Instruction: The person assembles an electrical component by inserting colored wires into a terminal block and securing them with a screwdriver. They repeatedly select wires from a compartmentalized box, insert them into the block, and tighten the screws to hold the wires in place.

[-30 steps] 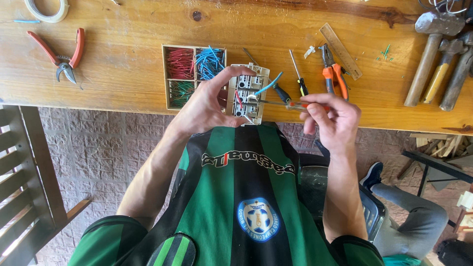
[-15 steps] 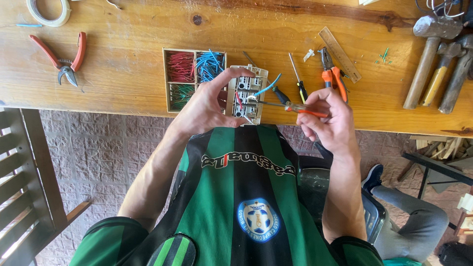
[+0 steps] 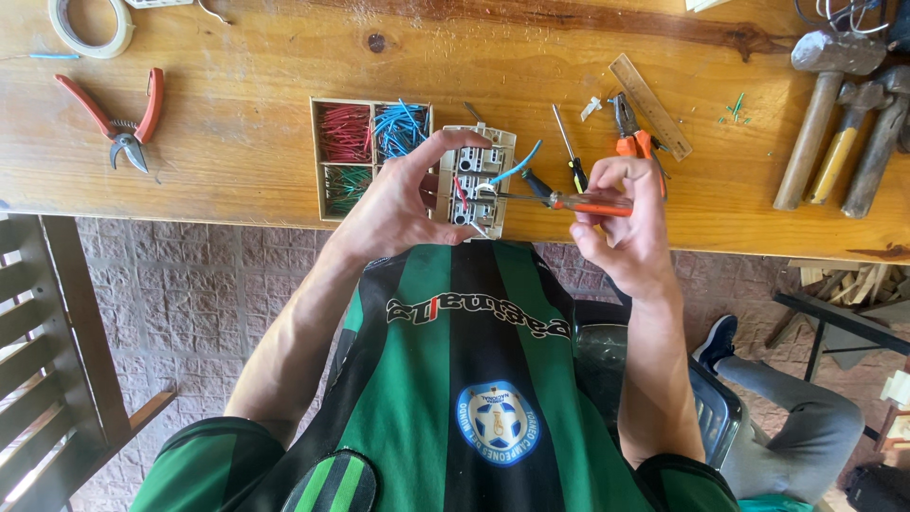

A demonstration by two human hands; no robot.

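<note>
Left hand (image 3: 393, 204) fingers grip the switch module (image 3: 476, 175); right hand (image 3: 621, 223) fingers pinch the orange screwdriver (image 3: 569, 201). Wire tray (image 3: 370, 152) and pliers (image 3: 633, 137) flank them on the table (image 3: 237, 171).

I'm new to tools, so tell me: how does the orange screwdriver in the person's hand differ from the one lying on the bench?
The orange-handled screwdriver is gripped by the right hand, lying crosswise, its tip at the switch module. The black-and-yellow screwdriver lies untouched on the workbench, pointing away from the person, and looks slimmer. Both have thin metal shafts.

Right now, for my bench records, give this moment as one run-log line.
left hand: holds beige switch module | right hand: holds orange-handled screwdriver, tip at module | wire tray beside, on wooden bench
</note>
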